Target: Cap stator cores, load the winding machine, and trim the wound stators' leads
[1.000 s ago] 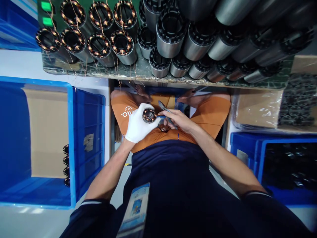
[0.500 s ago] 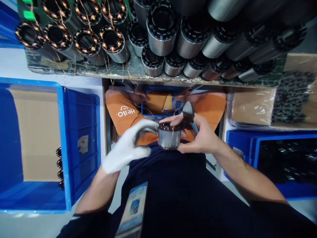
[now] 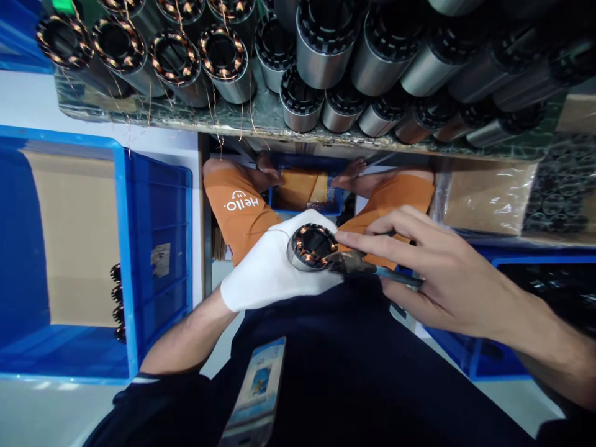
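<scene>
Just in front of the desk, the wire-wound core sits in the gloved left hand, fingers wrapped around it; the bare right hand's thumb and fingers grip pliers, index finger extended toward the core's rim.

Lower part of the wire-wound cylinder hidden in the gloved left hand. Pliers: handle ends partly covered by right hand, tips too dark to tell if they grip wire. Badge cut by bottom edge, print too small. Left blue bin cut by left edge. Right blue bin partly behind right forearm, contents murky.
</scene>
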A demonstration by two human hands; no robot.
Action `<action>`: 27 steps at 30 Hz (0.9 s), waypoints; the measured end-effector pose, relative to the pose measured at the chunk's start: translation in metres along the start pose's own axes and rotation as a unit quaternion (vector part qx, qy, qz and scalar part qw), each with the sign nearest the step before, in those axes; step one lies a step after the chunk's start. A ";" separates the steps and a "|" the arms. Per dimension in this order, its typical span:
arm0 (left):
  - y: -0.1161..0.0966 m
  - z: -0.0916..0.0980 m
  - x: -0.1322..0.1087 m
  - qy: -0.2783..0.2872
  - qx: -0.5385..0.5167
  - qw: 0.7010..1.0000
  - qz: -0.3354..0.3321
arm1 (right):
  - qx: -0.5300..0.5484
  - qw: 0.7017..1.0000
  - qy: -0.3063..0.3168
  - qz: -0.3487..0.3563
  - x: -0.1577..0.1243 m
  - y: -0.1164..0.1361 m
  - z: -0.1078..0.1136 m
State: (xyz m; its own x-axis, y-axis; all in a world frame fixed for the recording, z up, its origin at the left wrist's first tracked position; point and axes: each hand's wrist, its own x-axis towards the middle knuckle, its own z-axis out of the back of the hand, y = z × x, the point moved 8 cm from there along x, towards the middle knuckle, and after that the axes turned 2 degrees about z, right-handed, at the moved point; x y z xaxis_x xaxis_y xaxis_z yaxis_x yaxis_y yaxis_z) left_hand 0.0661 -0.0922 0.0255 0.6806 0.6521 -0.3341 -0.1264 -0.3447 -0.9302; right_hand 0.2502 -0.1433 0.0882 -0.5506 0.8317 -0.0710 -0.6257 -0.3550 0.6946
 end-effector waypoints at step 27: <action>0.014 -0.013 0.022 -0.042 0.195 0.977 0.081 | -0.093 0.996 0.003 -0.009 0.000 -0.012 -0.009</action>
State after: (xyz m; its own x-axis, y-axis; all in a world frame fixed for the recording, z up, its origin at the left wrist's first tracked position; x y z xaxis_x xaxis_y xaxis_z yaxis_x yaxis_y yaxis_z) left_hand 0.0880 -0.0915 0.0070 0.5686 0.6696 -0.4779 -0.5042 -0.1754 -0.8456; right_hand 0.2530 -0.1430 0.0738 -0.5414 0.8361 -0.0879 -0.7273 -0.4134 0.5479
